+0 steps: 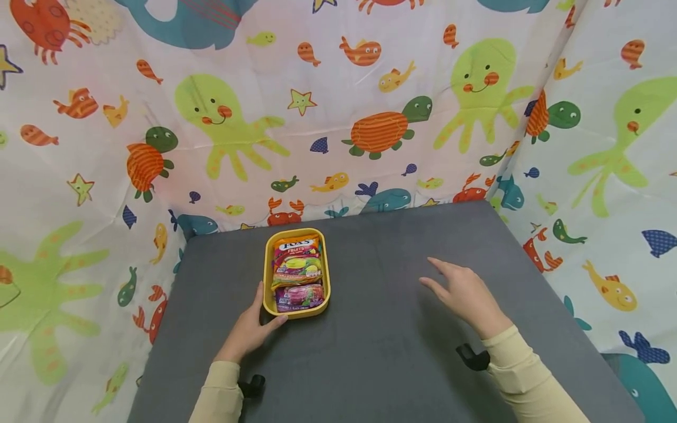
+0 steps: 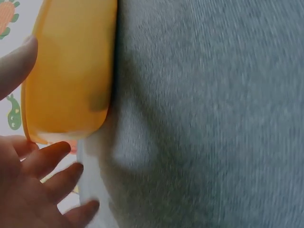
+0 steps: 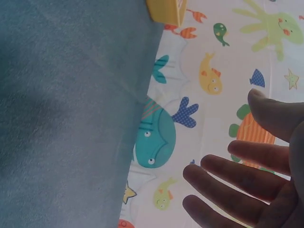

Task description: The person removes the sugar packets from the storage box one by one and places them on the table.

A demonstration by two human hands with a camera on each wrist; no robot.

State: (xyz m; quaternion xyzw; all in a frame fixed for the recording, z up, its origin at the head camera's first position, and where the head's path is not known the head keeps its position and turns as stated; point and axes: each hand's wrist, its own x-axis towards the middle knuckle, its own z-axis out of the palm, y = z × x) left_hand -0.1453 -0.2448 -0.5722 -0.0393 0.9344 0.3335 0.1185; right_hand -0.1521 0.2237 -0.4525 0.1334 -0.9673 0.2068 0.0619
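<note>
A yellow rectangular container (image 1: 327,267) stands on the grey table, left of centre in the head view. Packed inside are candy bags: one marked Fox's Fruits (image 1: 297,270), and a purple one (image 1: 300,297) at the near end. My left hand (image 1: 247,330) is at the container's near left corner, thumb along the near side and a finger at the left side. In the left wrist view, the thumb (image 2: 21,64) lies at the container's rim while the other fingers are spread loosely. Well to the right, my right hand (image 1: 471,296) hovers over the table with fingers extended, holding nothing.
The grey table (image 1: 381,352) meets a white curtain (image 1: 338,135) printed with sea animals at the back and both sides. Dark straps circle both wrists, and the right one has a black piece (image 1: 473,357) sticking out.
</note>
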